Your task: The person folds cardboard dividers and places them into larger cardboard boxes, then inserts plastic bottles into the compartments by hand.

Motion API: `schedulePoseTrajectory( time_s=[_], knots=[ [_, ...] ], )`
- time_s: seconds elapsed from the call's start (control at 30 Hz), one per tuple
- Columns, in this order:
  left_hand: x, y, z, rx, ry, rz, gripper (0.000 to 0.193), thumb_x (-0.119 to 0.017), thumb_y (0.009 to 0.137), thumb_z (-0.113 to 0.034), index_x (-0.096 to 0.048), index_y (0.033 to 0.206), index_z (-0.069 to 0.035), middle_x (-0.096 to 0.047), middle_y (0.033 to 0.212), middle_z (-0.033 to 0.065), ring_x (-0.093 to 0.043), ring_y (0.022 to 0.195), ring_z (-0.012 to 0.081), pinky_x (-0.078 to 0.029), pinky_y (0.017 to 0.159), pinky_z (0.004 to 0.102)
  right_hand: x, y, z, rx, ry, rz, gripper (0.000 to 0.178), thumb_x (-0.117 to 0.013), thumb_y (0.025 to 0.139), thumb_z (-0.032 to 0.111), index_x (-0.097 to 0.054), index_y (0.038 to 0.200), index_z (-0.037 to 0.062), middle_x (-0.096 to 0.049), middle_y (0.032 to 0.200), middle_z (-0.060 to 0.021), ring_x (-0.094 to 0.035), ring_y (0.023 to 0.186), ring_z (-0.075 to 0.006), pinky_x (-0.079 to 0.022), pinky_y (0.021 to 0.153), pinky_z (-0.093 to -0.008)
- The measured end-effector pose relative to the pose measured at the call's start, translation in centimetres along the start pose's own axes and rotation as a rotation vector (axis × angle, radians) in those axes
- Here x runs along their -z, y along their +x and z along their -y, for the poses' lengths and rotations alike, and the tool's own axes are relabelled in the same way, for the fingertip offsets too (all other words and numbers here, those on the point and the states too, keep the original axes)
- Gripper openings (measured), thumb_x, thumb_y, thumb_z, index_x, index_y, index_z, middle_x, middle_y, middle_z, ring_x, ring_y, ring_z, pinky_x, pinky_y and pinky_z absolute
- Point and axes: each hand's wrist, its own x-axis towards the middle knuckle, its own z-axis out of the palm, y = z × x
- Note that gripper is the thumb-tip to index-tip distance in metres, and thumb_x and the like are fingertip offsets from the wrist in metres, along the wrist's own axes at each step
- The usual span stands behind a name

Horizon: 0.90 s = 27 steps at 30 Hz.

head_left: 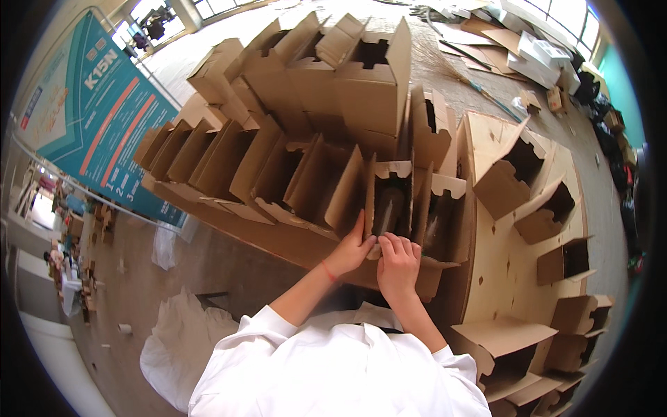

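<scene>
In front of me stands an upright, open cardboard box (370, 197) with a dark, rounded object (392, 208) inside, perhaps a bottle. My left hand (350, 250) grips its near left edge, thumb and fingers closed at the corner. Beside it, my right hand (399, 261) is closed with curled fingers over the near edge of the same box. A small pale bit shows between the two hands, too covered to name. To the right is a second open box (448, 186) with a similar dark object (439, 221) in it.
A row of open cardboard boxes (240, 161) runs left, with taller boxes (368, 87) behind. On the right, a wooden board (511, 257) carries several boxes (545, 212) lying open. A teal banner (114, 115) stands left; a broom (479, 87) and flattened cardboard (479, 38) lie beyond.
</scene>
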Motion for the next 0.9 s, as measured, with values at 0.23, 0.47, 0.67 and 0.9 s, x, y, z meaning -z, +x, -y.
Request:
schedulePoseTrajectory(
  time_s=[0.23,0.47,0.67,0.9],
  knots=[
    [12.1,-3.2,-7.0,-0.176,0.015,-0.491,0.020,-0.053,0.095,-0.011,-0.064,0.100,0.005,-0.067,0.094,0.0132,-0.065,0.087,0.0160,-0.050,0.074,0.0262,-1.2,2.9,4.3,0.271,0.197,-0.049,0.038,-0.064,0.074,0.006,-0.063,0.112,0.0056,-0.062,0.116,-0.0060,-0.055,0.109,-0.0259,-0.042,0.094,-0.0392],
    [20.8,5.4,2.6,0.048,0.734,-0.068,0.023,-0.053,0.089,-0.012,-0.067,0.100,0.003,-0.068,0.097,0.0221,-0.066,0.089,0.0330,-0.051,0.075,0.0416,-5.2,3.6,7.9,0.433,0.237,0.093,0.050,-0.062,0.076,0.006,-0.055,0.125,0.0040,-0.053,0.132,-0.0137,-0.049,0.122,-0.0280,-0.038,0.105,-0.0404],
    [22.3,14.0,13.9,0.507,1.021,0.676,0.031,-0.057,0.088,-0.023,-0.066,0.109,-0.002,-0.070,0.097,0.0119,-0.065,0.083,0.0217,-0.053,0.070,0.0384,-7.0,5.0,9.3,0.453,0.200,0.127,0.057,-0.064,0.076,0.004,-0.049,0.132,0.0058,-0.053,0.132,-0.0116,-0.050,0.121,-0.0289,-0.037,0.106,-0.0405],
    [20.3,17.9,10.7,0.487,1.004,0.619,0.039,-0.057,0.088,-0.029,-0.057,0.117,-0.004,-0.067,0.104,0.0124,-0.065,0.084,0.0225,-0.053,0.068,0.0387,-8.6,4.8,6.8,0.351,0.049,0.229,0.057,-0.056,0.081,0.005,-0.046,0.137,0.0078,-0.056,0.128,-0.0115,-0.052,0.118,-0.0268,-0.035,0.108,-0.0404]
  ],
)
